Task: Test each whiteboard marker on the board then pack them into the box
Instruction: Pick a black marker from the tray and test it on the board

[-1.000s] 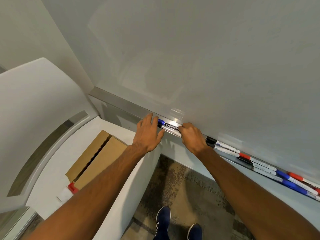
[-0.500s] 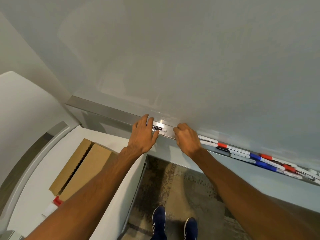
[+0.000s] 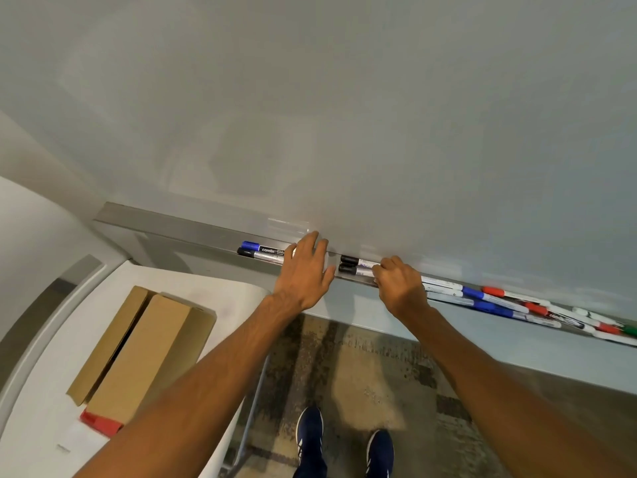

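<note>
A cardboard box (image 3: 144, 350) lies on the white table (image 3: 51, 391) at the left. Farther off, the left hand (image 3: 305, 274) is laid over the tray (image 3: 193, 229) with its fingers straight and spread. The right hand (image 3: 400, 288) is curled round two black-capped markers (image 3: 355, 265), which are laid lengthwise along the tray with their caps pointing left. Above them is the whiteboard (image 3: 344, 115).

Left hand (image 3: 303, 274) and right hand (image 3: 400, 288) bare, both forearms (image 3: 213, 381) bare as far as visible, dark navy sneakers (image 3: 309, 431) with white side stripes, a dark blue trouser leg (image 3: 312, 470).
</note>
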`<state>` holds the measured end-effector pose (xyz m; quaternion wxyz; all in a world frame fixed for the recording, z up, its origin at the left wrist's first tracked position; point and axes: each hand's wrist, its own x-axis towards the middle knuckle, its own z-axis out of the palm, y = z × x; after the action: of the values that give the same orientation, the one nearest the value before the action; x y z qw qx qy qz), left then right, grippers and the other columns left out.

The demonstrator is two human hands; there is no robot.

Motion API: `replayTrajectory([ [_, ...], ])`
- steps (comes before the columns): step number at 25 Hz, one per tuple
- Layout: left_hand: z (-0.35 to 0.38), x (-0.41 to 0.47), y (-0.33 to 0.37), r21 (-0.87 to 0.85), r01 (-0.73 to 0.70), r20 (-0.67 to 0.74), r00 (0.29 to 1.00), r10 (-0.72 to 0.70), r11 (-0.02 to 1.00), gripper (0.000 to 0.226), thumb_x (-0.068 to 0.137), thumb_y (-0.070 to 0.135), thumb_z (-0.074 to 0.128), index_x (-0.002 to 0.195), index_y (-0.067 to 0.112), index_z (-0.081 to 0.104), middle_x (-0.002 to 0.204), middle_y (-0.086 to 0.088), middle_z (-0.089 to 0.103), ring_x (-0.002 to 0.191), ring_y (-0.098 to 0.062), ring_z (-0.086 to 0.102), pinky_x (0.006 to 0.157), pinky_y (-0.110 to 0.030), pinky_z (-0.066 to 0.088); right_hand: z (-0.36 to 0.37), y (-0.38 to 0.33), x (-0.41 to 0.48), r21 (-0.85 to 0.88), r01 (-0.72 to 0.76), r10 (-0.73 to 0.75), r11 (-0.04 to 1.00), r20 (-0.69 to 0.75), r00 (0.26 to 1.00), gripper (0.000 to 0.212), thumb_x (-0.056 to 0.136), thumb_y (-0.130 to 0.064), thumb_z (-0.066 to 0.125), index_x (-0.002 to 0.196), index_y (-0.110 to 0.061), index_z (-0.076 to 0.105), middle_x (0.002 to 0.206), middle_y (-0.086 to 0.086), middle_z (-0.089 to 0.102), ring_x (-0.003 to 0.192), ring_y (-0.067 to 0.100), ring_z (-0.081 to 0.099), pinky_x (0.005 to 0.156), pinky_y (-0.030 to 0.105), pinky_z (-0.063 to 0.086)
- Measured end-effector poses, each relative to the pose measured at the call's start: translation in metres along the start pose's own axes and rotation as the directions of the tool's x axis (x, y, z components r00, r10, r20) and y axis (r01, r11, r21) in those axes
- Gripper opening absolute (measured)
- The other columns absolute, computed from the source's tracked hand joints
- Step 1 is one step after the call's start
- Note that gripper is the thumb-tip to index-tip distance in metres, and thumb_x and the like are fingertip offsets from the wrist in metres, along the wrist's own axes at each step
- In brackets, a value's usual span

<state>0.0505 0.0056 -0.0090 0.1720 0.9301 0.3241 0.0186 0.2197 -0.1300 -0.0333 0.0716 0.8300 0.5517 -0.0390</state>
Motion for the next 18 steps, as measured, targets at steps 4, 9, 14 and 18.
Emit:
replayTrajectory([
  [4,0.007,0.0,0.009,0.0,0.012,-0.016,1.0,-0.012,1.0,0.052,0.103,0.043,0.044,0.147,0.016,0.039,0.158,-0.01,0.031,0.147,-0.025,0.027,0.121,-0.044,0.019,0.0,0.0,0.004,-0.037,0.052,-0.052,0.998,-0.001,0.999,0.03,0.094,-0.003,0.055,0.123,-0.009,0.06,0.122,0.009,0.058,0.112,0.026,0.054,0.084,0.035,0.05],
  [9,0.007,-0.005,0.014,-0.064,0.028,-0.026,0.999,-0.029,0.998,0.047,0.102,0.04,0.047,0.143,0.017,0.043,0.154,-0.009,0.037,0.142,-0.025,0.036,0.12,-0.046,0.026,-0.001,0.0,-0.003,0.009,0.065,-0.064,0.998,-0.077,0.995,0.026,0.078,-0.002,0.077,0.103,-0.005,0.071,0.099,0.011,0.067,0.09,0.025,0.063,0.063,0.033,0.054],
  [14,-0.011,-0.014,0.026,-0.642,0.226,0.017,0.959,-0.282,0.732,0.048,0.099,0.034,0.059,0.141,0.013,0.049,0.141,-0.006,0.054,0.125,-0.02,0.052,0.107,-0.038,0.044,-0.015,0.0,-0.012,0.296,0.106,-0.026,0.949,-0.262,0.965,0.018,0.078,-0.016,0.078,0.091,-0.01,0.067,0.087,0.005,0.065,0.08,0.023,0.058,0.066,0.034,0.048],
  [18,-0.03,-0.021,0.04,-0.934,0.328,0.245,0.876,-0.415,0.141,0.033,0.096,0.025,0.064,0.127,0.012,0.063,0.126,-0.008,0.067,0.118,-0.022,0.062,0.105,-0.042,0.049,-0.057,-0.01,-0.024,0.571,0.08,0.043,0.817,-0.199,0.979,0.019,0.087,-0.027,0.072,0.099,-0.017,0.061,0.083,-0.001,0.065,0.071,0.018,0.06,0.064,0.028,0.043],
])
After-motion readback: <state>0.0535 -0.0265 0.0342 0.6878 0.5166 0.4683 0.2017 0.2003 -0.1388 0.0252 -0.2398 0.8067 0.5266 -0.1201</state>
